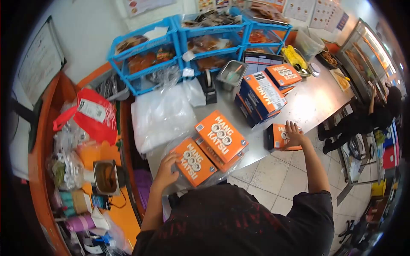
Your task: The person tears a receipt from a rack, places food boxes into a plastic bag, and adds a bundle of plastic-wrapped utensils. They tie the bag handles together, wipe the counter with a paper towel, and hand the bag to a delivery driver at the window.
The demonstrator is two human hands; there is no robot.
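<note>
My right hand [294, 138] lies with fingers spread over the top of an orange "Mang Katsu" box [279, 135] at the table's front edge. My left hand [165, 171] rests against the left side of another orange box [193, 163], thumb and fingers apart. Beside that box stands an orange box [221, 137] on top of a further one. Clear plastic surrounds the bases of these boxes. Behind them is a pile of clear plastic bags [160, 115]. More boxes [261, 96] are stacked at the centre of the table, some with dark blue sides.
Blue baskets [211, 32] of packed food line the back wall. A tape dispenser [209, 87] and a metal container [232, 74] stand before them. On the left is an orange shelf [121, 213] with a red bag [97, 115]. Another person [371, 115] stands by a glass display case [369, 51].
</note>
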